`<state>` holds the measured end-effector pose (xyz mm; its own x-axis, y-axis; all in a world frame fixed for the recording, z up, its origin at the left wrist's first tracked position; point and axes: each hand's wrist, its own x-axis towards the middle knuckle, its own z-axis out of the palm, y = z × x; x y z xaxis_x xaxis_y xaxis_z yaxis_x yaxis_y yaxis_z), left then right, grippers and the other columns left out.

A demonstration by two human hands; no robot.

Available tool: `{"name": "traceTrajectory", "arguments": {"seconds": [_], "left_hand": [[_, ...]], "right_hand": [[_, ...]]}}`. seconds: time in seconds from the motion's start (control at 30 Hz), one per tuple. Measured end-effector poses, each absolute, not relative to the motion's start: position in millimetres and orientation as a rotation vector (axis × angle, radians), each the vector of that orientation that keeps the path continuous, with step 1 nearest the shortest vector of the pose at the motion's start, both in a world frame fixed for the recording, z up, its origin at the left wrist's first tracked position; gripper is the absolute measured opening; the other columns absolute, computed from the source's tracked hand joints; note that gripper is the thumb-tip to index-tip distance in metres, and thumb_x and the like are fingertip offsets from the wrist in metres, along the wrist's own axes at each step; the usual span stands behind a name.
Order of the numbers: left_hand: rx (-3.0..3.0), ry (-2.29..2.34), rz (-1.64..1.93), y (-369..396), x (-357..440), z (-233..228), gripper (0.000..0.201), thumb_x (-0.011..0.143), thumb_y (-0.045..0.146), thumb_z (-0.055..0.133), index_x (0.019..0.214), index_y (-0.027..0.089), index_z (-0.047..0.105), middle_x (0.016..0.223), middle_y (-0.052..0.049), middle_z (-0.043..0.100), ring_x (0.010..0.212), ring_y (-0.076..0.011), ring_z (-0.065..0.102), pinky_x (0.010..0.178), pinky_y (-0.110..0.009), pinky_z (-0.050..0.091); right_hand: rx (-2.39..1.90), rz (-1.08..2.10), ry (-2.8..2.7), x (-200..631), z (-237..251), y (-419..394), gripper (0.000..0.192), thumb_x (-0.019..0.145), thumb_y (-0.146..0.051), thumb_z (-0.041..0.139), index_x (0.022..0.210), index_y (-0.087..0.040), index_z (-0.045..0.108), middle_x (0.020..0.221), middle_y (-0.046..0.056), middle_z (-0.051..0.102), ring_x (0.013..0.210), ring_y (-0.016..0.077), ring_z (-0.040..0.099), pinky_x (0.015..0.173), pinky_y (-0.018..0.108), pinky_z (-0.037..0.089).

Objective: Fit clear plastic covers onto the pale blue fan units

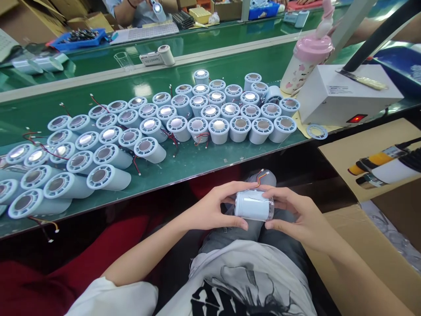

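Both hands' grip closes on one pale blue cylinder above the lap: left hand and right hand at opposite ends, below the green tabletop crowded with matching cylinders.

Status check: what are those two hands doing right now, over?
Left hand and right hand both gripping one pale cylinder over the lap, wires at its top. Dozens more cylinders lying on the green bench. Nothing between hands and bench.
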<state>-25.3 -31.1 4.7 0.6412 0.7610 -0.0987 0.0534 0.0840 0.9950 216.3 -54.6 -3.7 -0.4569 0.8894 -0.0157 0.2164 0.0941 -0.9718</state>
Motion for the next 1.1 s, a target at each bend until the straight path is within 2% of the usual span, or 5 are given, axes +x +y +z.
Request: {"name": "traceTrajectory", "arguments": {"seconds": [0.2,0.47,0.63,0.8,1.1], "left_hand": [[1.485,0.736,0.606,-33.6,-27.0,4.8,0.076,0.069,0.024,0.081,0.137,0.032,0.049,0.144,-0.007,0.049,0.132,-0.0283,0.046,0.105,-0.04,0.045],[1.547,0.742,0.61,-32.8,-27.7,6.4,0.074,0.07,0.026,0.079,0.137,0.031,0.049,0.145,-0.007,0.049,0.135,-0.03,0.043,0.104,-0.041,0.046],[1.582,0.75,0.599,-32.4,-28.6,6.8,0.072,0.071,0.027,0.079,0.137,0.031,0.05,0.145,-0.007,0.049,0.136,-0.0302,0.041,0.103,-0.042,0.047],[1.586,0.745,0.603,-32.5,-28.9,8.4,0.071,0.071,0.025,0.079,0.136,0.031,0.051,0.145,-0.007,0.049,0.136,-0.0292,0.042,0.103,-0.039,0.047],[1.573,0.702,0.621,-31.7,-27.2,8.7,0.068,0.072,0.025,0.078,0.135,0.032,0.051,0.144,-0.006,0.049,0.135,-0.0276,0.042,0.103,-0.037,0.047]], "right_hand": [[-1.085,1.566,-1.647,217.3,1.0,-53.5,0.043,0.081,-0.027,0.076,0.118,-0.032,0.056,0.124,0.002,0.061,0.117,0.0214,0.058,0.093,0.031,0.055],[-1.084,1.811,-1.375,214.0,-0.7,-53.5,0.039,0.082,-0.033,0.073,0.115,-0.025,0.054,0.114,0.007,0.063,0.097,0.0216,0.064,0.076,0.031,0.056],[-1.097,1.898,-1.227,212.2,-4.3,-52.0,0.038,0.081,-0.035,0.073,0.112,-0.024,0.054,0.107,0.005,0.065,0.083,0.0166,0.064,0.068,0.025,0.056],[-1.11,1.981,-1.066,208.5,-7.2,-51.7,0.034,0.083,-0.042,0.069,0.106,-0.022,0.054,0.088,0.0,0.066,0.069,0.0134,0.066,0.061,0.023,0.058],[-1.174,2.118,-0.885,198.8,-9.5,-51.0,0.048,0.082,-0.063,0.06,0.093,-0.018,0.049,0.061,0.001,0.065,0.048,0.0137,0.065,0.04,0.016,0.05]]}}
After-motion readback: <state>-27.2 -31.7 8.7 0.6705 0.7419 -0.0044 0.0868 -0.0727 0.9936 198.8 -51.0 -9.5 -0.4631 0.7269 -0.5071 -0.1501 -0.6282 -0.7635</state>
